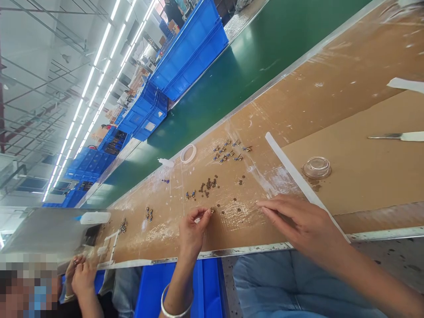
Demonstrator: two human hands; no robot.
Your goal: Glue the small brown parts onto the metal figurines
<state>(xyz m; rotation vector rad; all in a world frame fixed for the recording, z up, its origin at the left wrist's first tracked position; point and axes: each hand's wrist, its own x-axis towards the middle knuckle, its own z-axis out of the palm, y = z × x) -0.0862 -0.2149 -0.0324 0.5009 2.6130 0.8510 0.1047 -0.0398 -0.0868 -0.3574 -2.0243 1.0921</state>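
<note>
My left hand (193,229) is closed in a pinch at the middle of the brown work surface. A small metal part (212,211) shows at its fingertips, its exact kind too small to tell. My right hand (300,218) reaches in from the right, thumb and forefinger drawn close together just above the surface. Whatever lies between those tips is too small to make out. Between the hands lie scattered small dark round pieces (239,210). A pile of the same brown pieces (209,183) sits farther back. Several small blue and brass-coloured parts (230,153) stand in rows behind them.
A roll of white tape (188,153) and a small white bottle (166,162) lie by the green belt (251,57). On the right are a clear round dish (317,168) and a white-handled blade (410,136). Blue crates (188,53) line the far side. A co-worker's hands (82,276) work at left.
</note>
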